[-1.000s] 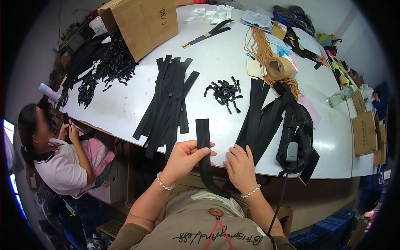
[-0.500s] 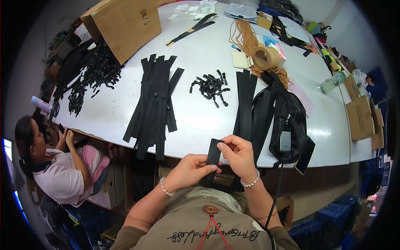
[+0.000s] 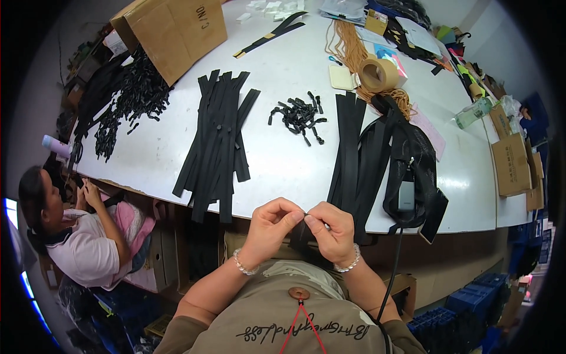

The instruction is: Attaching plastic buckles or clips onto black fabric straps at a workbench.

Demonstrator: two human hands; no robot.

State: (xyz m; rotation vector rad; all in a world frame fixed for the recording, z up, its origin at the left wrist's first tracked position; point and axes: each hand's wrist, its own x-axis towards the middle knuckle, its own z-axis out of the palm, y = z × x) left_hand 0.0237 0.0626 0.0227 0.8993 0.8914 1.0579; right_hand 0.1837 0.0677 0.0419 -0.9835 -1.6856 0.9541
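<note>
Far left, a seated co-worker (image 3: 82,236) is seen, both hands raised near the edge of the counter (image 3: 277,171). A heap of small black parts (image 3: 132,97) is piled on the counter, partly covered by a tilted cardboard box (image 3: 183,38). Next, a stack of black strips (image 3: 218,141) is laid loosely crossed, long axes mostly running away from the wearer, near ends poking past the counter edge. The left hand (image 3: 268,230) is held in front of the body, fingers narrowed in a pinch. Held black strip (image 3: 300,239) is gripped at its upper end between both hands, just off the counter's near edge; its long axis is pointed downward toward the wearer's lap, lower end hidden. Beyond it, a small cluster of black pieces (image 3: 299,118) is scattered. The right hand (image 3: 336,233) is brought up against the left, fingers likewise pinched on the strip; exact fingertip contact cannot be told. Rightward, a second bundle of strips (image 3: 349,153) is laid lengthwise, pointing away. A black mesh bag (image 3: 421,159) is set beside it; farther right, a green bottle (image 3: 473,112) is tipped over.
</note>
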